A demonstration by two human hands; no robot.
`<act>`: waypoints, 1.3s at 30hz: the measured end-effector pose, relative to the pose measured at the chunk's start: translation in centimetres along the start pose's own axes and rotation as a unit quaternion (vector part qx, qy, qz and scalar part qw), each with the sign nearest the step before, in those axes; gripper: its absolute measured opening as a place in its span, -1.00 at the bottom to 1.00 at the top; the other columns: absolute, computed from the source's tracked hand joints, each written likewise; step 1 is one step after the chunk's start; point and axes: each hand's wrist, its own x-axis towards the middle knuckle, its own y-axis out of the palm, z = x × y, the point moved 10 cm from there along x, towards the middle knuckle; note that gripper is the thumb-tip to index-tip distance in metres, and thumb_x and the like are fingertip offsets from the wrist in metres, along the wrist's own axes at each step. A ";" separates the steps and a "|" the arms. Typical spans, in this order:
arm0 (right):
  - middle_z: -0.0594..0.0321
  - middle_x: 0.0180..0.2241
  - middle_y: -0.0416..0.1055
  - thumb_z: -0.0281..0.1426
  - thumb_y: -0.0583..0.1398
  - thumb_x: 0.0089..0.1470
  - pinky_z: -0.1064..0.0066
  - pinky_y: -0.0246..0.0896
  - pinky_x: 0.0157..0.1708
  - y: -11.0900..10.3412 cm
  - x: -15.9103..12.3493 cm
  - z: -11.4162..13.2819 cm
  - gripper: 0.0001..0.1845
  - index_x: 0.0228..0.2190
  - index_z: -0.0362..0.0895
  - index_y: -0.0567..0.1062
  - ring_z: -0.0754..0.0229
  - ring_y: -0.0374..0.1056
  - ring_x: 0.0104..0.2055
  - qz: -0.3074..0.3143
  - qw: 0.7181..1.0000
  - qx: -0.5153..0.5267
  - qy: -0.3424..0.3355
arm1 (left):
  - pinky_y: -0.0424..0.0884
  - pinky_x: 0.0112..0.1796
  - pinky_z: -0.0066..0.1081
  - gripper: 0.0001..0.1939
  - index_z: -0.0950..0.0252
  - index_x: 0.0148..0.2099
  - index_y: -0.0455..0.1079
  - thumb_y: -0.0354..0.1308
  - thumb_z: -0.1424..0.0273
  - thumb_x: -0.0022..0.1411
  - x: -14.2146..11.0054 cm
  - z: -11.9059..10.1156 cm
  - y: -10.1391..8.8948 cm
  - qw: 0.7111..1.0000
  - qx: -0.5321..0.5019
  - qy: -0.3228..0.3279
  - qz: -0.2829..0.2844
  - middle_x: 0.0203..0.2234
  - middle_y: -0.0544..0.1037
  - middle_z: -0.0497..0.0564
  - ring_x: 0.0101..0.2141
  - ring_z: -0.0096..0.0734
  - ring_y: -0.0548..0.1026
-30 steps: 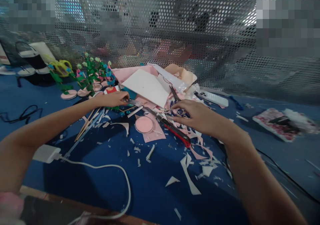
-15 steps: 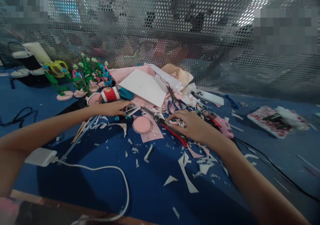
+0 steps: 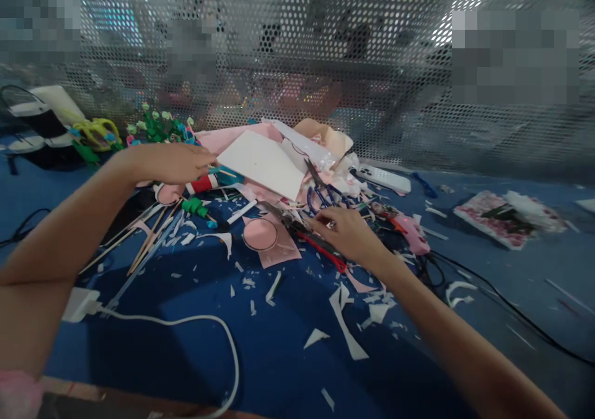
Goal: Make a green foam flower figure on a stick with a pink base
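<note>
My left hand (image 3: 183, 162) is raised over the left part of the pile, its fingers curled around a thin wooden stick (image 3: 227, 171). Below it lie a green-wrapped stem (image 3: 195, 207) and a red and white paper cup (image 3: 202, 185). My right hand (image 3: 344, 233) is low among the scraps, its fingertips drawn together beside the red and black utility knife (image 3: 320, 248); what they pinch is hidden. Blue-handled scissors (image 3: 320, 189) lie just beyond that hand. Left of the knife, a pink disc (image 3: 260, 234) rests on a pink paper square (image 3: 283, 251).
Green paper flowers (image 3: 160, 124) stand at the back left near yellow-handled scissors (image 3: 97, 134). White board (image 3: 264, 162) tops the pile, with a white phone (image 3: 383, 178) to its right. A pink glue gun (image 3: 413, 233) trails a black cord. A white cable (image 3: 186, 321) curves in front.
My left hand has lifted up and to the left with the thin stick, uncovering the green-wrapped stem. My right hand has lowered towards the knife, and its fingers have drawn together.
</note>
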 end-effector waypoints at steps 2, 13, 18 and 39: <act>0.13 -0.44 0.48 -0.11 0.02 0.09 0.35 0.25 -0.43 1.1 0.3 0.4 -0.58 -0.53 -0.15 0.44 0.18 0.39 -0.44 0.038 0.986 0.157 0.025 | 0.18 0.00 -0.36 -0.65 0.49 -0.09 0.37 -0.12 0.41 0.22 -0.5 -0.9 -1.0 0.998 0.046 0.008 0.047 -0.07 0.46 0.13 -0.07 -0.37 0.35; 0.50 -0.72 0.24 -0.10 0.34 -0.31 0.60 -0.08 -0.80 -2.6 4.5 2.8 -0.56 -0.42 -0.13 0.42 0.48 0.06 -0.75 -0.188 0.738 0.648 0.019 | 0.32 -0.27 -0.51 -0.64 0.34 -0.05 0.36 -0.16 0.29 0.28 4.8 -9.7 -0.7 0.966 -0.240 0.098 0.006 -0.31 0.52 0.03 -0.37 -0.49 0.45; 0.46 -0.75 0.24 -0.07 0.34 -0.35 0.58 -0.04 -0.80 -4.5 4.4 1.3 -0.57 -0.62 -0.15 0.37 0.47 0.08 -0.77 -0.254 0.751 0.609 0.008 | 0.36 -0.20 -0.45 -0.69 0.30 -0.12 0.41 -0.06 0.27 0.25 5.5 -8.2 -1.9 0.939 -0.316 0.111 -0.080 -0.20 0.54 0.04 -0.20 -0.38 0.48; 0.42 -0.78 0.20 0.07 0.22 -0.20 0.53 -0.05 -0.80 -2.2 4.2 4.1 -0.49 -0.62 -0.13 0.29 0.40 0.08 -0.79 -0.098 0.900 0.423 -0.031 | 0.49 -0.36 -0.46 -0.58 0.35 -0.08 0.46 0.29 0.41 -0.06 5.1 -6.0 -1.9 0.824 -0.531 0.093 -0.175 -0.31 0.59 0.09 -0.31 -0.36 0.55</act>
